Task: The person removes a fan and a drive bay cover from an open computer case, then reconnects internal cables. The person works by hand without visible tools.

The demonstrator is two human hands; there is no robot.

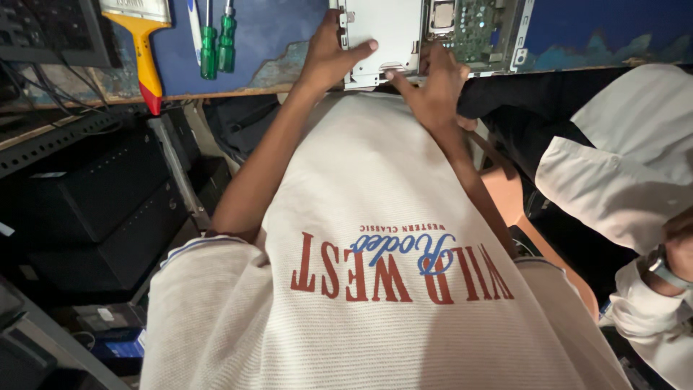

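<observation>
At the far left, black boxy equipment cases (86, 209) stack below the bench edge, smooth and matte. On the worn blue bench top (289, 29), its paint chipped along the near edge, lies a brush with a yellow and red plastic handle (146, 58), and just beside it two green-handled screwdrivers (217, 43) lie side by side. None of these lies between the hands and the work.

The left hand (328, 58) rests on the flat silver-grey sheet-metal chassis panel (379, 40) at the bench's near edge, thumb stretched across the plate and the other fingers curled over its left rim, gripping it. The right hand (433, 87) meets the panel's lower edge with fingers spread fairly wide, index fingertip touching the metal; it closes on nothing that I can see. Right of the panel, in the same frame, sits a green circuit board with a square processor socket (469, 25).

At the far right, another person's white sleeve (621, 173) hangs near, apart from the panel.
</observation>
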